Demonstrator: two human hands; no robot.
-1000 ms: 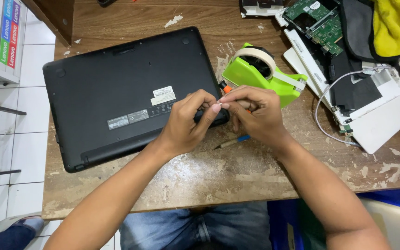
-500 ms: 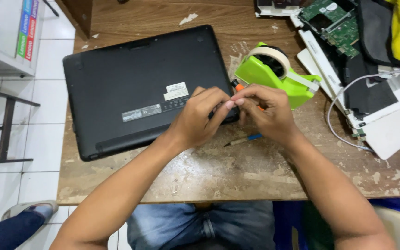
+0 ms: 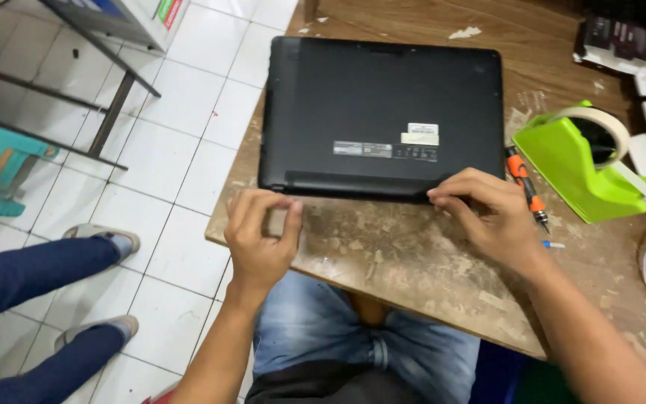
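I see a black laptop (image 3: 383, 116) lying bottom side up in the upper middle of the frame, on a worn, scuffed wooden tabletop (image 3: 398, 262), with pale stickers on its underside. My left hand (image 3: 259, 239) sits at the laptop's lower left corner, its fingers (image 3: 263, 206) loosely curled with the tips touching the near edge of the case; they hold nothing. My right hand (image 3: 487, 217) rests at the lower right corner, fingers (image 3: 454, 196) bent and pressed against the near edge of the laptop, gripping nothing that I can make out. Just beside the right hand, toward the right of the frame, an orange-and-black screwdriver (image 3: 526, 187) lies on the tabletop, apart from the fingers. Farther right stands a lime-green tape dispenser (image 3: 573, 172) carrying a roll of pale tape (image 3: 607, 123). A small blue-tipped bit (image 3: 552, 245) lies on the wood near my right wrist. At the lower left of the frame, another person's legs in dark blue trousers (image 3: 24, 277) and grey shoes rest on the white tiled floor (image 3: 181, 150). My own knees in blue jeans (image 3: 323, 329) show below the tabletop's edge.
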